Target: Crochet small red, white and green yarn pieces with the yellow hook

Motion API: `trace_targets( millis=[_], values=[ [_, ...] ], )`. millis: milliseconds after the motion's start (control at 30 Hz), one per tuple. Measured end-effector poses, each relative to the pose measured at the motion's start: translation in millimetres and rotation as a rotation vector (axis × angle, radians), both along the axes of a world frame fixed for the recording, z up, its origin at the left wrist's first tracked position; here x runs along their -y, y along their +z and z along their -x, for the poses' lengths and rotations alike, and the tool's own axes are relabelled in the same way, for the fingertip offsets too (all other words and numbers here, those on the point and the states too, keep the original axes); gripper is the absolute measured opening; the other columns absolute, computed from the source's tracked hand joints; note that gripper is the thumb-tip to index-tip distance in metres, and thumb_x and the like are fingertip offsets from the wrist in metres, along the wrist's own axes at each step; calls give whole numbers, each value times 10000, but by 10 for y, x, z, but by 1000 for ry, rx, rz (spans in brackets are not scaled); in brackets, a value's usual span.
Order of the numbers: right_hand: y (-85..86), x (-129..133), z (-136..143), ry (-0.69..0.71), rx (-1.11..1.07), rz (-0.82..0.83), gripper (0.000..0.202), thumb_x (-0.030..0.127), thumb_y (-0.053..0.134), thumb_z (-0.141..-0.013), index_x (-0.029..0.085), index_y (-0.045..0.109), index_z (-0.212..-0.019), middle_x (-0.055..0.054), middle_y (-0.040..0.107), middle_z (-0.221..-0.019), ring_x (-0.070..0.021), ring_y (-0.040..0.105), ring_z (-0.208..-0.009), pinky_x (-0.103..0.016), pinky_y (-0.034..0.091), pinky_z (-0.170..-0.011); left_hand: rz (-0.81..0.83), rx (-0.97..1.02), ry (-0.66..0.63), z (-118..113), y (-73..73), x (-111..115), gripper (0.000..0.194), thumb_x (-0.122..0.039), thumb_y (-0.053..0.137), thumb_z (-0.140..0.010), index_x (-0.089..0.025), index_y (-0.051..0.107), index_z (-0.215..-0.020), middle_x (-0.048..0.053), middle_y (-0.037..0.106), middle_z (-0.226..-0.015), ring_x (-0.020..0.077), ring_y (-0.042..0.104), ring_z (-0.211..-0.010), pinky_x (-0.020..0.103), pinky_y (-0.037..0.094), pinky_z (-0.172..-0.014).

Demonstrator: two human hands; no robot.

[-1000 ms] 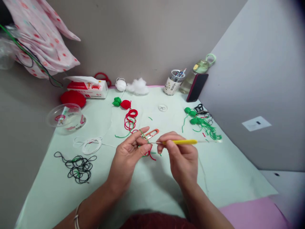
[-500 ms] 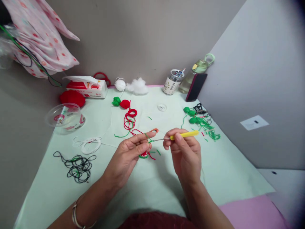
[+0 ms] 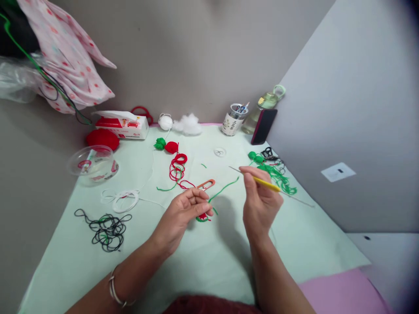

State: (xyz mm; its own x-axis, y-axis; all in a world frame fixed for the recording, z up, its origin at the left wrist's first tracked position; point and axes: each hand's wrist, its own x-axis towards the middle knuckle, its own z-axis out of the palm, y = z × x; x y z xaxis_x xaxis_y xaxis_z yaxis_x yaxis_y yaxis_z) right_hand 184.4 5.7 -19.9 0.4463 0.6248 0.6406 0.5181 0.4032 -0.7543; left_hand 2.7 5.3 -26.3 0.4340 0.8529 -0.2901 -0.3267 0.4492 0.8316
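My left hand (image 3: pixel 186 213) pinches a small crocheted piece (image 3: pixel 202 217) in red, white and green, mostly hidden by the fingers. From those fingertips a green yarn tail (image 3: pixel 224 190) sticks out up and to the right. My right hand (image 3: pixel 262 203) is closed round a crochet hook (image 3: pixel 266 184) with a yellow handle, its thin metal tip pointing up and left, apart from the yarn. A thin grey line runs from the handle's back end; I cannot tell what it is. Just beyond my left fingers lies an orange-handled tool (image 3: pixel 207 185), which looks like thread snips.
Red yarn (image 3: pixel 176 168) and a green ball (image 3: pixel 160 143) lie beyond my left hand. Black cord (image 3: pixel 108 231), white yarn (image 3: pixel 126 200) and a plastic tub (image 3: pixel 94 163) are at left. Green yarn (image 3: pixel 278 176), a phone (image 3: pixel 264 126) and a pen cup (image 3: pixel 234 120) stand or lie at right.
The hook has come away from the green yarn; my right hand has moved right and tilted it tip-up. The green yarn tail now extends freely. My left hand has shifted slightly lower.
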Motion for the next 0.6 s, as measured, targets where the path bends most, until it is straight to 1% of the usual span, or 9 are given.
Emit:
trace_targets(
  millis=[67, 100, 167, 233, 267, 333, 433, 500, 600],
  values=[
    [15, -17, -65, 18, -114, 31, 155, 232, 637, -986, 219, 792, -982, -49, 795, -1013, -221, 716, -1009, -398, 531, -954, -57, -64, 8, -3, -13, -2, 225, -314, 852, -810, -188, 750, -967, 19, 712, -818, 162, 655, -759, 290, 471, -752],
    [16, -9, -74, 77, -187, 70, 169, 228, 617, -981, 216, 786, -982, -46, 794, -1006, -203, 712, -934, -384, 534, -915, -91, -93, 13, -4, -22, -3, 229, -323, 845, -812, -192, 772, -985, 20, 710, -833, 163, 648, -756, 294, 472, -748],
    [9, 28, -44, 247, -326, 191, 196, 205, 579, -955, 210, 773, -981, -32, 774, -943, -140, 616, -685, -317, 510, -724, -160, -136, 22, -6, -40, -11, 228, -342, 829, -822, -201, 807, -999, 25, 709, -840, 165, 621, -743, 307, 472, -750],
    [6, 72, 28, 405, -401, 332, 210, 214, 565, -931, 199, 763, -1000, -19, 738, -876, -98, 433, -532, -274, 398, -556, -219, -169, 35, -4, -39, -28, 223, -358, 808, -838, -204, 828, -998, 26, 707, -809, 166, 585, -712, 321, 470, -756],
    [11, 92, 70, 460, -401, 396, 214, 241, 571, -932, 193, 760, -1018, -17, 722, -856, -94, 379, -516, -268, 349, -518, -250, -192, 47, -1, -26, -39, 216, -362, 795, -847, -205, 833, -990, 23, 702, -786, 167, 569, -696, 324, 466, -753],
    [38, 123, 145, 569, -330, 486, 241, 343, 578, -970, 187, 751, -1031, -16, 692, -839, -104, 392, -553, -270, 351, -536, -315, -242, 79, 10, 25, -65, 182, -359, 775, -856, -203, 830, -932, 13, 686, -746, 170, 552, -684, 322, 453, -748],
    [107, 166, 205, 709, -179, 562, 313, 465, 627, -965, 187, 703, -841, 6, 599, -741, -130, 455, -650, -278, 373, -616, -407, -312, 135, 50, 135, -89, 127, -328, 781, -829, -202, 799, -822, 9, 694, -758, 182, 566, -735, 310, 435, -768],
    [147, 202, 212, 724, -137, 607, 345, 460, 689, -916, 192, 631, -705, 34, 480, -649, -129, 394, -639, -279, 313, -595, -459, -351, 164, 90, 192, -76, 111, -311, 786, -806, -201, 788, -799, 5, 701, -777, 184, 561, -753, 304, 425, -772],
    [170, 267, 197, 719, -159, 629, 335, 439, 707, -880, 195, 616, -670, 58, 367, -609, -118, 284, -607, -288, 219, -562, -498, -390, 174, 144, 197, 2, 95, -290, 784, -782, -195, 773, -780, -18, 644, -703, 171, 511, -699, 295, 390, -711]
  ],
)
